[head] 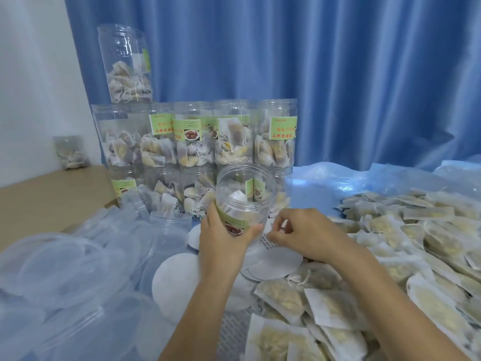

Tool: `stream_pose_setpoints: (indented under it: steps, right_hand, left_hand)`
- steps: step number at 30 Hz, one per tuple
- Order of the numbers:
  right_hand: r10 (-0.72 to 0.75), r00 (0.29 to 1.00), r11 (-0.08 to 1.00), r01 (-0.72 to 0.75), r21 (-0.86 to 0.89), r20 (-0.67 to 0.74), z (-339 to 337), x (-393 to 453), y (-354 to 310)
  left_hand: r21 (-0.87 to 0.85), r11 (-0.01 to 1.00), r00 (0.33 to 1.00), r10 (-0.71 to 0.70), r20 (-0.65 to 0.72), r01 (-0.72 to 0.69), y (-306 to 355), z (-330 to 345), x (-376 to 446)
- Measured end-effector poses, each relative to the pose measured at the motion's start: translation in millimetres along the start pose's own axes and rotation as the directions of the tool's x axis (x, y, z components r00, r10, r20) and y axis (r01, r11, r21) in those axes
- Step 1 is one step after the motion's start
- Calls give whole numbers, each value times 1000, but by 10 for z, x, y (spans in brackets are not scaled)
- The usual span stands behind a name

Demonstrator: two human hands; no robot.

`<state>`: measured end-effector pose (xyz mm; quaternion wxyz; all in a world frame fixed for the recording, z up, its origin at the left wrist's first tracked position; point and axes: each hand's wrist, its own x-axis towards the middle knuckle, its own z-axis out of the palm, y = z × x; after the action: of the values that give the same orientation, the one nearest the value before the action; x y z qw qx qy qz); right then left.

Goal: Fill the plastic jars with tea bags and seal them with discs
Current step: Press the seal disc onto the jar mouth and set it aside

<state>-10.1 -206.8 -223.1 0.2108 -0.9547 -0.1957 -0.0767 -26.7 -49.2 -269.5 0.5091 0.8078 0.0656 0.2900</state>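
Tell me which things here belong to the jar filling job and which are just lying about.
In the job:
- open jar, gripped by the left hand
- white discs, right hand fingers picking at them
- loose tea bags
- filled jars, stacked
- clear lids

Lying about:
- blue curtain
- small jar by the wall
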Motion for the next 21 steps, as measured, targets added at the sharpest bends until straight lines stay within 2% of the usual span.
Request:
stream_pose_setpoints:
  steps: [3, 6, 7, 10, 13, 15, 17, 18, 19, 21]
  right_hand:
    - [-26, 964, 999, 35, -28, 265, -149, -127, -146]
    - [10, 860, 990, 63, -125, 511, -170, -225, -317]
    - [29, 846, 979, 85, -188, 533, -145, -243, -361]
    - [43, 868, 902, 179, -392, 495, 2, -258, -441]
    - [-10, 893, 872, 229, -433, 451, 62, -250, -446]
    - [-33, 910, 928, 181, -325, 414, -43, -236, -383]
    - [-97, 938, 990, 124, -62, 334, -207, -245, -291]
    - [-138, 952, 989, 117, 93, 272, -284, -254, -268]
    - [-166, 968, 962, 117, 245, 188, -336, -248, -254]
    - [-140, 987, 851, 162, 499, -82, -365, -191, -273]
  left_hand:
    - [8, 1000, 1000, 1, -9, -1, 7, 7, -11]
    - [-30, 999, 1000, -10, -8, 9, -13, -15, -17]
    - [-49, 999, 1000, -16, -3, 16, -16, -23, -23]
    - [-74, 997, 1000, -24, -4, 24, -27, -36, -27]
    - [-79, 997, 1000, -17, -16, 16, -28, -39, -37]
    - [-92, 996, 1000, -22, -19, 20, -29, -48, -49]
    - [-97, 995, 999, -28, -27, 25, -37, -50, -51]
    - [-100, 995, 999, -30, -31, 27, -43, -46, -44]
    - [-105, 994, 999, -34, -33, 30, -46, -40, -39]
    - [-112, 993, 999, -39, -32, 35, -41, -31, -41]
